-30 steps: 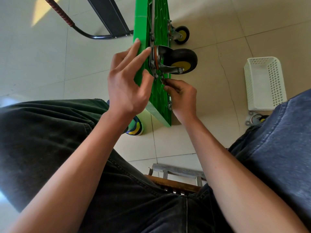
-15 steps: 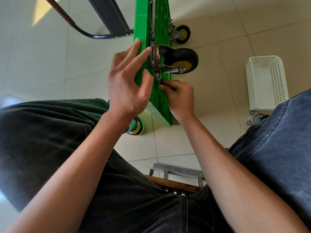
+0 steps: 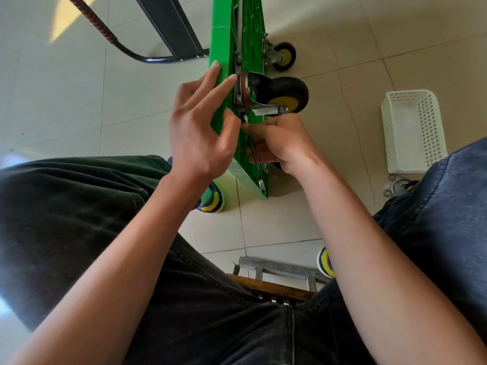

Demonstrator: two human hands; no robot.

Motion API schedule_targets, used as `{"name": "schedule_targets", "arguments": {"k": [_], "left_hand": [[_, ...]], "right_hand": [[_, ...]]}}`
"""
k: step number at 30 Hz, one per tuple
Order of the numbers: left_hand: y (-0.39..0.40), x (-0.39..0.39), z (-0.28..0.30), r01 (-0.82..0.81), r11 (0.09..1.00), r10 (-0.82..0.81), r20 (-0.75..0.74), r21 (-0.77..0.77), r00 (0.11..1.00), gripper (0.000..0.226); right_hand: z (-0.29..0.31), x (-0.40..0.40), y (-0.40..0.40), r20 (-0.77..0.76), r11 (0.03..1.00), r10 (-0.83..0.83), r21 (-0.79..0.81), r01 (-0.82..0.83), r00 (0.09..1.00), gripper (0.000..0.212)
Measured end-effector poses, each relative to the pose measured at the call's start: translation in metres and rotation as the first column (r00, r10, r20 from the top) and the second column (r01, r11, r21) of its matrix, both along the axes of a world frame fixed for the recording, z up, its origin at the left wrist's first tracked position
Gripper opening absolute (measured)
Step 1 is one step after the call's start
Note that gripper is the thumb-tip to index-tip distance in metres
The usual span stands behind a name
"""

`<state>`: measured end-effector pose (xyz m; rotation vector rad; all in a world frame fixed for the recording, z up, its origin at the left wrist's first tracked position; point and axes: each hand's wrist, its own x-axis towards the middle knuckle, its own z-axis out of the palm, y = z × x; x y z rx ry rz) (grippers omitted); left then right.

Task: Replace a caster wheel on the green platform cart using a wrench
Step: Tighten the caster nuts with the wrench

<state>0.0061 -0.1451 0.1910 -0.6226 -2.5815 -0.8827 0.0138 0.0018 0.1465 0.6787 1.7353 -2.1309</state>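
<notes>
The green platform cart (image 3: 247, 30) stands on its edge on the floor, its ribbed underside facing right. A black caster wheel (image 3: 283, 97) with a yellow hub sits on its metal mounting plate against that underside. My left hand (image 3: 203, 127) lies on the cart's left side, fingers straight along the edge and thumb near the plate's lower bolt. My right hand (image 3: 279, 140) is curled just under the plate, gripping a slim metal wrench (image 3: 257, 164) whose handle runs down along the underside. The wrench head is hidden by my fingers.
A second caster (image 3: 283, 55) sits further up the cart. The cart's black folded handle (image 3: 163, 59) lies on the tiles to the left. A white perforated basket (image 3: 413, 133) stands to the right, with a loose caster (image 3: 398, 188) beside it. A low stool (image 3: 276, 270) is between my legs.
My right hand has shifted up and left to the plate's lower bolt and closed into a tighter fist; the wrench handle now shows beneath it. My left hand has stayed put.
</notes>
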Motion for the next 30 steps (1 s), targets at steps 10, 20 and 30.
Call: {"name": "schedule_targets", "arguments": {"k": [10, 20, 30], "left_hand": [[0.000, 0.001, 0.002, 0.002, 1.000, -0.002, 0.016, -0.001, 1.000, 0.046], [0.002, 0.001, 0.002, -0.001, 1.000, 0.000, 0.018, 0.020, 1.000, 0.045], [0.002, 0.001, 0.002, -0.004, 1.000, 0.004, 0.009, 0.025, 1.000, 0.045]], "right_hand": [[-0.007, 0.008, 0.021, 0.056, 0.982, 0.162, 0.094, -0.166, 0.985, 0.023], [-0.054, 0.014, 0.007, -0.302, 0.838, 0.056, 0.532, 0.120, 0.952, 0.020], [-0.060, 0.011, -0.013, -0.445, 0.891, -0.073, 0.374, 0.259, 0.893, 0.026]]}}
